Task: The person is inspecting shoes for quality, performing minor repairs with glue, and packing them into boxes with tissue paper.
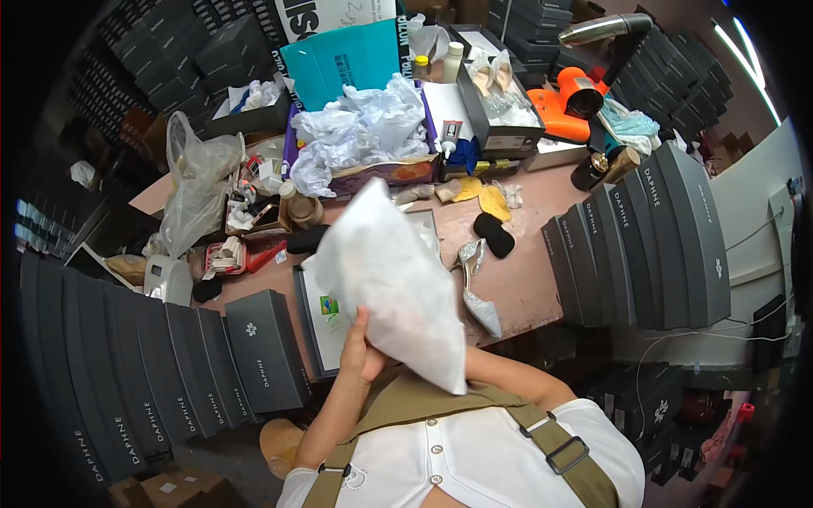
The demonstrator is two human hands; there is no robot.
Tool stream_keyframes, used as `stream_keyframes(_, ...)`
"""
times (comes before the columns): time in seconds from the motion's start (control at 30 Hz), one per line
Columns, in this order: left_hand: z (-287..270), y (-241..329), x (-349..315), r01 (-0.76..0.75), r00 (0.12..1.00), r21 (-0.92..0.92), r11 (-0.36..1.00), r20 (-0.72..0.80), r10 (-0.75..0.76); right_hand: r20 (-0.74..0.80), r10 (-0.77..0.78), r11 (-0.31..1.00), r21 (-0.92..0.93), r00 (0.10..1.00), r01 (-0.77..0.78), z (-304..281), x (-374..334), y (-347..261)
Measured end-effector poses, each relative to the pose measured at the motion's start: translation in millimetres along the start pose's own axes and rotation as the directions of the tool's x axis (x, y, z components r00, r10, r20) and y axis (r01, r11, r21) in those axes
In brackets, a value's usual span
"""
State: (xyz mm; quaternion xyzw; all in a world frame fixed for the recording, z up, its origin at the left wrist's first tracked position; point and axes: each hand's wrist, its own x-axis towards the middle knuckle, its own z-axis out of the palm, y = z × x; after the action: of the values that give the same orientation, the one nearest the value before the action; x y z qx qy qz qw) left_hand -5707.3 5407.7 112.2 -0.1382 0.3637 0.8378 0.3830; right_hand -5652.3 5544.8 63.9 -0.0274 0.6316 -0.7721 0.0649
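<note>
A limp white cloth or paper bag [394, 275] hangs over the front of the table, covering much of the middle. My left hand [362, 357] grips its lower left edge, thumb up along the front and the other fingers partly hidden. My right forearm [512, 377] reaches in from the right and goes behind the bag, which hides that hand. Partly under the bag lies an open shallow grey box [320, 360] with a white inside and a small green and yellow sticker. Just right of the bag, a glittery silver high-heeled shoe [481, 311] rests on the tabletop.
Dark grey shoeboxes stand in rows at left [267, 351] and right [652, 237]. At the back are a purple-edged carton [381, 178] of crumpled white tissue, an open shoebox [512, 127] with pale shoes, and an orange tool [563, 106]. A black pad [494, 235] lies beyond the shoe.
</note>
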Motion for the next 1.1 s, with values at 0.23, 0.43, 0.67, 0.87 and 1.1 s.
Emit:
stream_keyframes(0.23,-30.8,51.2,8.7,-0.585,0.744,0.244,0.774,-0.220,0.632,0.127,0.139,0.580,0.793,0.982,-0.185,-10.1,-24.6,-54.1)
stream_keyframes(0.43,17.7,-24.8,22.2,-0.110,0.843,0.758,0.643,0.414,-0.343,-0.691,0.230,0.836,0.501,0.685,0.224,-47.1,-61.9,-25.8)
stream_keyframes(0.67,-14.6,-49.5,247.8,-0.156,0.988,0.988,0.007,0.156,0.017,-0.766,0.127,0.889,0.370,0.630,0.270,-78.4,-120.4,-39.8)
stream_keyframes(0.87,23.7,5.1,201.9,-0.244,0.968,0.682,0.689,0.219,0.126,-0.767,0.007,0.976,0.145,0.641,0.162,-99.7,-153.2,-41.8)
stream_keyframes(1.1,3.7,-3.1,211.5,-0.444,0.888,0.847,-0.292,0.459,-0.019,-0.722,0.143,0.921,0.347,0.677,0.176,-98.3,-117.5,-52.2)
